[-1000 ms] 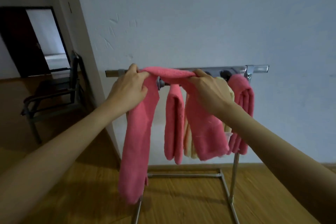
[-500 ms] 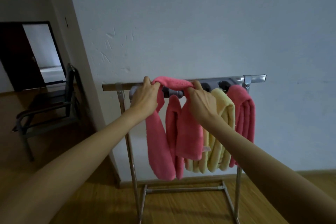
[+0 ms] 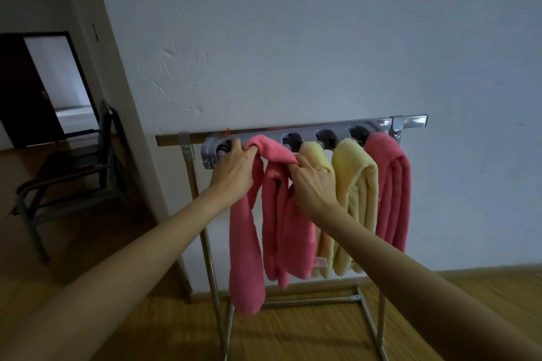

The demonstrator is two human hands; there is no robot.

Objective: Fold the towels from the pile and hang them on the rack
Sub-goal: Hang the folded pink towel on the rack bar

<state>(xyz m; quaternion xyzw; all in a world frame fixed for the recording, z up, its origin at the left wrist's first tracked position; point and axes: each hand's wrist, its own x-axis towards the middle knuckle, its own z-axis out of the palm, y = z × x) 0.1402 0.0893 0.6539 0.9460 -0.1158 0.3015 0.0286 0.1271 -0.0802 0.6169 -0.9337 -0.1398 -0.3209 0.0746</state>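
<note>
A metal rack [image 3: 410, 122] stands against the wall, with a grey peg bar across its top. A folded pink towel [image 3: 245, 243] is draped over the left end of the bar. My left hand [image 3: 233, 171] grips its top fold on the left side. My right hand [image 3: 312, 182] pinches the same fold on the right side. To the right hang two yellow towels [image 3: 356, 184] and another pink towel [image 3: 391, 184]. A further pink towel [image 3: 281, 228] hangs behind my right wrist.
A dark metal chair [image 3: 73, 173] stands to the left by a wall corner. Behind it is a dark doorway [image 3: 38, 88]. The floor [image 3: 293, 337] is wood. The rack's base bars [image 3: 308, 300] run low near the wall.
Both hands carried the pink towel closer to the rack and lowered its fold over the left end of the bar. The view shifted so the rack sits more to the right.
</note>
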